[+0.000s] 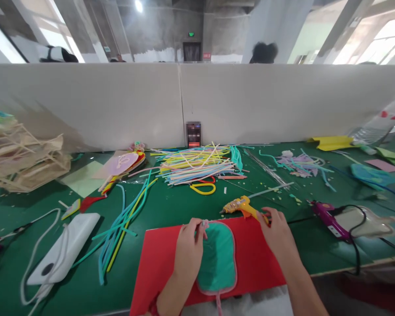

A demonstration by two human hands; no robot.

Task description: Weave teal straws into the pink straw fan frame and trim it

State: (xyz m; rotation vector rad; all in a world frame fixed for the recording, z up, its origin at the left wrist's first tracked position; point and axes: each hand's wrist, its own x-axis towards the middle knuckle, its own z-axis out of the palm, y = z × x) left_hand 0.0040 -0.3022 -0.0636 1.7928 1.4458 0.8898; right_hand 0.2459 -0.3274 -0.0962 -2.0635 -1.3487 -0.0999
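Note:
My left hand (191, 245) is pinched on a small pink piece (205, 224) at the top edge of a green fan (219, 259). The fan has a pink fuzzy border and a pink stem running down past the board's near edge. Beneath it lies a red board (255, 259). My right hand (274, 226) has its fingers closed on the handle of a yellow hot glue gun (238, 205), whose nozzle points left, beyond the fan. A pale glue stick (270, 190) sticks out of the gun's back.
A pile of coloured pipe cleaners (197, 164) lies ahead, with yellow-handled scissors (204, 188) before it. To the left are loose blue and yellow strands (118, 237) and a white power bank (66, 248) with cable. A purple glue gun (329, 221) lies right. A partition (118, 105) stands behind.

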